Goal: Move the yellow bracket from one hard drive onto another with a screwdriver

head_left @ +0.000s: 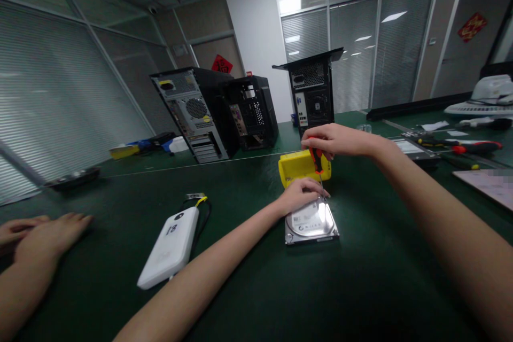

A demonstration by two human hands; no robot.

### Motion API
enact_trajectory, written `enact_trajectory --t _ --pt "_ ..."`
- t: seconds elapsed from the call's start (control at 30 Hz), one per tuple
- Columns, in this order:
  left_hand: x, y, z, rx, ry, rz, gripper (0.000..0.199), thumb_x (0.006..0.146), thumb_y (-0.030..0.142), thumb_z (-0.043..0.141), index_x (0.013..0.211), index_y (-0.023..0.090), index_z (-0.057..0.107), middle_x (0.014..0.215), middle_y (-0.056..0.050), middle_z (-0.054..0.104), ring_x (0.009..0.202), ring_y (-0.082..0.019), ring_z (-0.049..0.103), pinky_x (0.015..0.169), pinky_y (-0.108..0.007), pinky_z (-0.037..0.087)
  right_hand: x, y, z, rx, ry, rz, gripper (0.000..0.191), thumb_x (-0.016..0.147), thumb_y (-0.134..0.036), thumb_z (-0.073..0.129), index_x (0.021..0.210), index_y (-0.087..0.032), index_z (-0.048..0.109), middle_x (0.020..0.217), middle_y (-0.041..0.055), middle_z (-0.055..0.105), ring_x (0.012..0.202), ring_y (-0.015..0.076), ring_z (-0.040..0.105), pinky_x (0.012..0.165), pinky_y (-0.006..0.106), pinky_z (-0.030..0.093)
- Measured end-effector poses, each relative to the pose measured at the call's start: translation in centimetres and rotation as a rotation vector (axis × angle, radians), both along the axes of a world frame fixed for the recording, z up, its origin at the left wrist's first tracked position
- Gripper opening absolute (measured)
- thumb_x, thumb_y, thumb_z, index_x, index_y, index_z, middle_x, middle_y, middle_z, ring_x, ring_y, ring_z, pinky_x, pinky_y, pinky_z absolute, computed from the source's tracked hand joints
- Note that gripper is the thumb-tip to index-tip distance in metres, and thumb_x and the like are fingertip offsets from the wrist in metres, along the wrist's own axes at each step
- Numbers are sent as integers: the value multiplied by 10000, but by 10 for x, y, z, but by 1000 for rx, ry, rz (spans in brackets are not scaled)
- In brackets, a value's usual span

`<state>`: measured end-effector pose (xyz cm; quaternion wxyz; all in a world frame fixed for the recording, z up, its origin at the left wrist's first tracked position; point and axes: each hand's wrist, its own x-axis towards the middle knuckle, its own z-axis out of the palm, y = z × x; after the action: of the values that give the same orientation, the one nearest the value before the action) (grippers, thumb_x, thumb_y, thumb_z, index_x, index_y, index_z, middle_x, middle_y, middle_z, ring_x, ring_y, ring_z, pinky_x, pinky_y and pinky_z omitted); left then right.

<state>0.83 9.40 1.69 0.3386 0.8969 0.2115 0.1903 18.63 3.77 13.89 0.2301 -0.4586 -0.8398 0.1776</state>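
A silver hard drive lies flat on the green table. Resting over its far left part is my left hand, which holds the drive with fingers bent near its far edge. My right hand is closed around the red and black handle of a screwdriver. The screwdriver stands nearly upright, its shaft pointing down at the drive's far right corner, close to my left fingertips. Whether the tip sits in a screw is too small to tell. Just behind the drive is a yellow plastic tray, partly covered by my hands.
A white power bank with a cable lies left of my left forearm. Another person's hands rest at the far left. Computer cases stand at the back. Pliers and other tools lie at the right.
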Motion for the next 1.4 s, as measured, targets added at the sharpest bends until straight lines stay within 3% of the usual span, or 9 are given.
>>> enact_trajectory --t 0.4,0.63,0.8,1.07,1.23,1.4 --pt "0 0 -1 19 -1 7 187 799 177 556 882 156 722 946 -48 674 931 -162 583 859 -257 428 3 -1 2 -26 2 45 348 847 -465 459 822 -138 575 774 62 649 559 103 581 499 211 450" --pt "-1 -2 2 18 14 11 193 805 190 554 893 157 722 964 -51 672 939 -163 581 867 -262 428 3 0 1 1 -47 -20 331 844 -459 458 769 -150 551 750 55 651 490 85 540 451 207 426" --pt "0 -2 2 11 8 3 190 804 185 553 883 161 724 958 -51 674 931 -165 585 864 -273 430 1 2 -2 22 -65 -78 304 874 -428 411 784 -158 517 765 60 646 522 99 576 500 215 446" --pt "0 -2 1 5 5 14 188 803 174 555 891 158 721 962 -50 670 923 -155 589 859 -261 436 -1 3 -5 28 -51 -36 261 893 -416 400 959 -179 486 760 35 603 547 102 574 509 203 427" --pt "0 -2 1 0 5 4 190 800 166 555 889 147 721 945 -55 674 912 -156 593 855 -260 438 0 2 -4 52 -105 -54 296 895 -444 363 873 -176 488 765 46 612 577 113 585 537 212 423" --pt "0 0 0 13 6 -1 182 801 174 559 879 150 721 948 -55 673 923 -163 590 859 -265 433 -1 0 -2 24 -107 -42 181 887 -321 347 892 -178 459 757 46 606 577 123 586 545 220 426"
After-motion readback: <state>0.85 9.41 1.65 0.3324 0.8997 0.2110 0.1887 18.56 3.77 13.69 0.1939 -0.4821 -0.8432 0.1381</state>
